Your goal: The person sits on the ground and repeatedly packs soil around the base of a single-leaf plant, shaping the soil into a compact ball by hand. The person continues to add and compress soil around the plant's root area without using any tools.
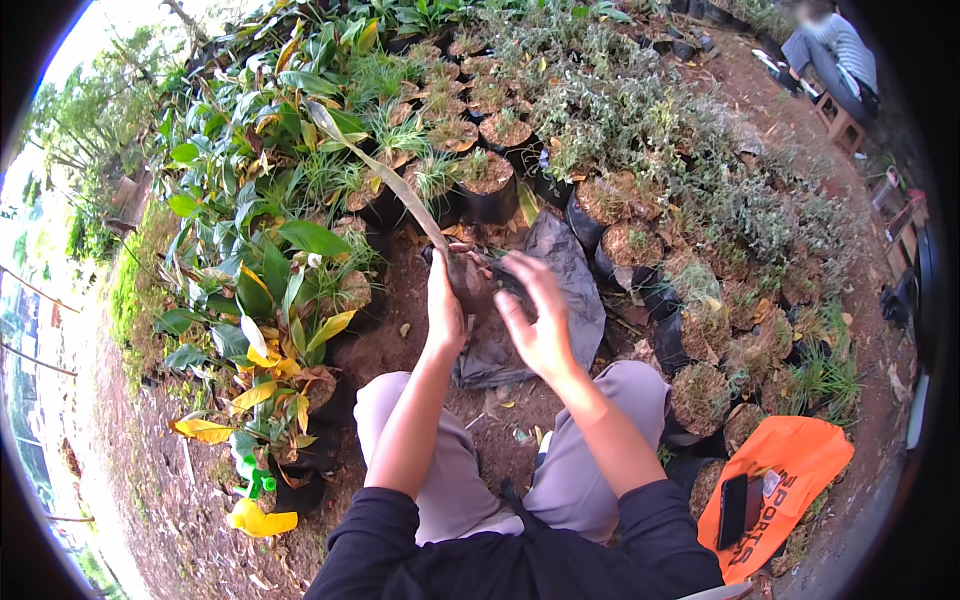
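My left hand (448,319) cups a dark brown root ball or small pot (472,285) from its left side; blur hides which it is. A long, strap-like grey-green leaf (405,196) rises from it and leans toward the upper left. My right hand (541,322) is at the right of the root ball, blurred, with thumb and fingers apart. Something dark shows between its fingers and the root ball, and I cannot tell whether they touch. Beneath both hands, a wrinkled dark plastic sheet (574,315) lies on the soil.
Leafy plants (255,285) crowd the left. Black grow bags of soil (487,187) stand ahead and to the right. An orange bag (810,450) carries a phone (732,510) at lower right. A yellow-and-green spray bottle (259,517) is at lower left. A person (832,56) sits far right.
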`<state>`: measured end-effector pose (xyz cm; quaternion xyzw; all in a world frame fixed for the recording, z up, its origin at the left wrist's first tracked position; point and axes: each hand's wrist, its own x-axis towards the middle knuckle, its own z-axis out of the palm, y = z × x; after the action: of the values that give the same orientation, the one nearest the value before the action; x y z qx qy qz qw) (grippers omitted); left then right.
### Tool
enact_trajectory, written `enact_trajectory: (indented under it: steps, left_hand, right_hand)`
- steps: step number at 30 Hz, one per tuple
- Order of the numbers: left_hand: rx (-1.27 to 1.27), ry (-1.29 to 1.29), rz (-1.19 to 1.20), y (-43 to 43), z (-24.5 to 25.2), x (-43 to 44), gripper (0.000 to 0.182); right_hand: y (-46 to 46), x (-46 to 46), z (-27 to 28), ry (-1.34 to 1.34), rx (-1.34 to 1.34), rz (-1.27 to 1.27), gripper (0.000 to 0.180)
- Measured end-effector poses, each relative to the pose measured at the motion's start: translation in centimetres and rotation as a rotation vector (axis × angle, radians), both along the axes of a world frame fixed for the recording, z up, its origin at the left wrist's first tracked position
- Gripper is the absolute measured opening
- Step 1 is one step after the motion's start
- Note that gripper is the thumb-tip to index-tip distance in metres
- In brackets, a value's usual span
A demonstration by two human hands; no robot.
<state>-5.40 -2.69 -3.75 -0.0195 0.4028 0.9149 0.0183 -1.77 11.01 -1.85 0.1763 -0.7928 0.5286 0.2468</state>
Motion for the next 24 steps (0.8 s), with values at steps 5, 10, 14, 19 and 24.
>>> enact_trajectory:
  steps: [5, 10, 14, 19, 24]
  left_hand:
    - [-0.19, 0.047, 0.04, 0.7, -1.0, 0.0, 0.037]
    - [-0.391, 0.085, 0.07, 0.4, -1.5, -0.2, 0.03]
    - [-0.285, 0.039, 0.029, 0.5, -1.1, 0.0, 0.031]
    - [-0.066, 0.024, -0.086, 1.1, 0.1, 0.6, 0.043]
    - [-0.196, 0.117, -0.129, 1.1, -1.1, 0.7, 0.049]
  right_hand:
    - [-1.7, 0.8, -1.1, 0.018, 0.208, 0.037, 0.051]
    - [-2.2, 0.9, -2.2, 0.052, 0.301, -0.001, 0.052]
    - [-1.9, 0.6, -0.7, -0.025, 0.13, 0.023, 0.053]
    - [-1.2, -0.2, -0.8, 0.054, 0.179, 0.028, 0.053]
    - [-2.1, 0.8, -0.8, 0.086, 0.364, -0.023, 0.053]
